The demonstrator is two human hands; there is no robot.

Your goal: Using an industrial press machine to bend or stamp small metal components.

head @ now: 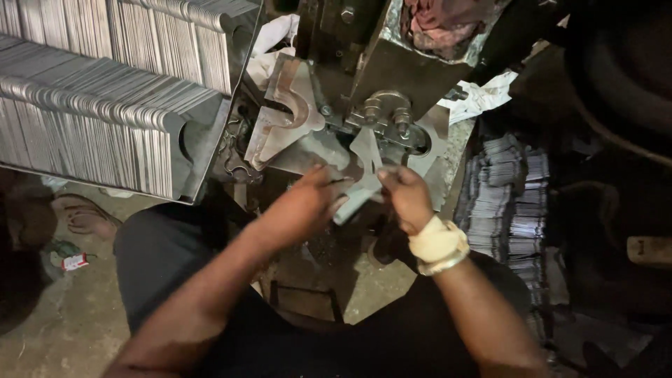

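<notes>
Both forearms are reaching forward from the dark-trousered lap toward the press machine [364, 63]. Left hand [304, 203] is pinching the near edge of a flat metal blank [364, 164] with fingers closed narrowly on it, while the right hand [406, 196], wearing a cloth wrap [435, 241] and a bangle at the wrist, is gripping the same blank from its other side. That blank is lying on the press bed just below the bolted clamp [385, 112]. Rows of stacked cut blanks [91, 105] are leaning at upper left, and another pile of blanks [507, 203] is sitting at right. A bare foot [87, 218] is resting on the floor at left.
</notes>
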